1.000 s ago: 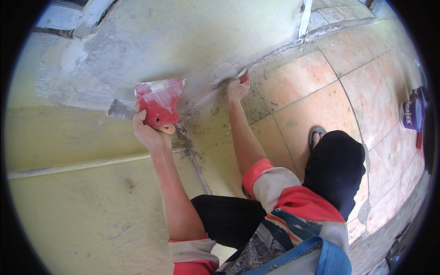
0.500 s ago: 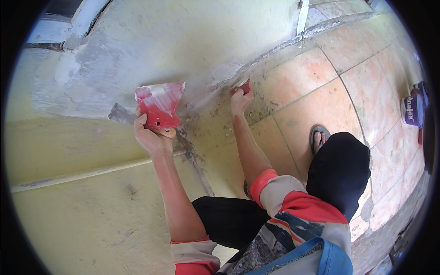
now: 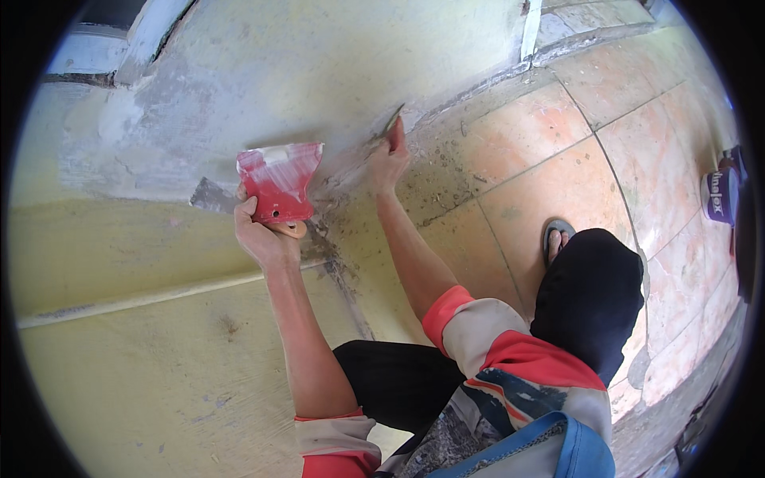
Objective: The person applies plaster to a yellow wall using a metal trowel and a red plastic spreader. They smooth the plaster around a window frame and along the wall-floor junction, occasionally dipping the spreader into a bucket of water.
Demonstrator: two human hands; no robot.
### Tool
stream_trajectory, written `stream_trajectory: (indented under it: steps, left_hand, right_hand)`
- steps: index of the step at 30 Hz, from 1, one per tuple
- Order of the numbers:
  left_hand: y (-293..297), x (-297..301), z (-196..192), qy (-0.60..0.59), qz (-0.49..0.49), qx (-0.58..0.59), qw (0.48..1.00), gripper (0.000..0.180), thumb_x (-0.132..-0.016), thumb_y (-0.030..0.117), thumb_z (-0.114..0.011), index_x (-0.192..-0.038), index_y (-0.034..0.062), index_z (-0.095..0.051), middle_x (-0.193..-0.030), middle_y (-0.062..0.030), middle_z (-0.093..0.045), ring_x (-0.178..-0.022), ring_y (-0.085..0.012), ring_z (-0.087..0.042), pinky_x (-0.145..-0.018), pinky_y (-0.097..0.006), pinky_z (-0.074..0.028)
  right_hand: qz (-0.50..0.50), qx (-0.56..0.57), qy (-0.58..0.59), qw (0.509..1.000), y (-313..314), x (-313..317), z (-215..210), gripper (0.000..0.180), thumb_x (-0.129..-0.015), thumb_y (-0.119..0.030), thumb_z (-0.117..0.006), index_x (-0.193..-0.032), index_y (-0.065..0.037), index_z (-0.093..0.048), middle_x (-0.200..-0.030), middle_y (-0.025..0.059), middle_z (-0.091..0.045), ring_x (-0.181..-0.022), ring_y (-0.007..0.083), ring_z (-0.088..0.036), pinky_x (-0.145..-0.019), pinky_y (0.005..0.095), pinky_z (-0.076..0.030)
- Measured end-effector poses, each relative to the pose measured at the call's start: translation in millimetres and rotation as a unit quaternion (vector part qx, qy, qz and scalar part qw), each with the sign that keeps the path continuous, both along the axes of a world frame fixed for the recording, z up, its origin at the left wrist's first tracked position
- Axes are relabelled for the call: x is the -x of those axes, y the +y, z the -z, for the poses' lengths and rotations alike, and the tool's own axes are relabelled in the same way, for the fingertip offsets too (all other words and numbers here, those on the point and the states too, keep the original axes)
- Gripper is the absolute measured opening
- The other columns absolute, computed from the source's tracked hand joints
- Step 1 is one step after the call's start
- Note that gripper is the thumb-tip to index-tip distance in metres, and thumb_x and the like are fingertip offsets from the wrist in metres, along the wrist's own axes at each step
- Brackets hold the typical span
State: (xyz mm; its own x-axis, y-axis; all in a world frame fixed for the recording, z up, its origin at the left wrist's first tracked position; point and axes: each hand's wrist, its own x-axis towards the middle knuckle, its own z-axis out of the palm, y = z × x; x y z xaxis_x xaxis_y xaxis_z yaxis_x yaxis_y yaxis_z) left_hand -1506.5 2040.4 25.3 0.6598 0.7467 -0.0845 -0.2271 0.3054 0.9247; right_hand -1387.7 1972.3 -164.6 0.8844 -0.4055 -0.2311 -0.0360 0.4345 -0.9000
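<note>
A: Two big surfaces first. Yellow wall [image 3: 143, 382] fills the left and middle, its upper part [image 3: 263, 72] covered in grey-white filler. Right of it, the orange-pink tiled floor [image 3: 558, 167], grout lines curving toward the rim.

B: Person next?

A: Yes. Crouched, black trousers, bent knee [image 3: 590, 295] to the right, striped red, grey and white sleeves low in the frame. A sandalled foot [image 3: 556, 237] sits on a tile just beyond the knee. Both forearms come up from the lower edge toward the wall base.

B: Hands?

A: Left hand [image 3: 263, 235] is closed around a red putty scraper [image 3: 280, 182], broad blade up, smeared white, face close to the wall. A second tool, a metal blade [image 3: 211, 195], sticks out left from the same grip; a wooden handle end [image 3: 291, 229] shows under the fingers. Right hand [image 3: 389, 163] is clenched on a narrow scraper [image 3: 392, 126] with a red handle, blade tip pressed at the seam where wall meets floor.

B: Hands apart?

A: Near, not touching. Dirty grey smears lie between them along the seam.

B: Anything small?

A: A white vertical strip [image 3: 529, 30] up top, and a blue-and-white tub [image 3: 717, 197] at the far right rim, well away from both hands.
</note>
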Motion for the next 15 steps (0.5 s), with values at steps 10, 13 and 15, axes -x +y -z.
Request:
stream_trajectory:
  steps: [10,13,15]
  left_hand:
    - [-6,-5,0,0.010,0.007,0.020,1.000,0.042,-0.089,0.013,-0.046,-0.129,0.0046,-0.057,-0.122,-0.0119,-0.064,-0.105,-0.0275,-0.067,-0.085,-0.043,-0.057]
    - [14,2,9,0.021,0.050,0.013,0.998,0.047,-0.089,0.013,-0.047,-0.134,0.0018,-0.055,-0.121,-0.0136,-0.064,-0.103,-0.0266,-0.067,-0.086,-0.042,-0.057]
    - [0,-5,4,0.077,0.091,0.008,0.993,0.048,-0.089,0.013,-0.048,-0.134,-0.0018,-0.055,-0.119,-0.0144,-0.065,-0.102,-0.0246,-0.067,-0.086,-0.039,-0.056]
  right_hand:
    - [-0.041,-0.282,0.012,0.958,-75,39,45,0.043,-0.090,0.003,-0.063,-0.133,0.002,-0.065,-0.115,0.0104,-0.072,-0.102,0.0192,-0.069,-0.091,0.0305,-0.053]
    - [-0.146,-0.240,-0.085,0.956,-102,47,10,0.040,-0.091,0.005,-0.059,-0.130,0.003,-0.066,-0.115,0.0093,-0.073,-0.102,0.0184,-0.068,-0.091,0.0304,-0.053]
    - [-0.221,-0.150,-0.227,0.936,-127,38,-9,0.040,-0.091,0.007,-0.057,-0.130,0.005,-0.065,-0.114,0.0082,-0.073,-0.099,0.0190,-0.069,-0.092,0.0304,-0.053]
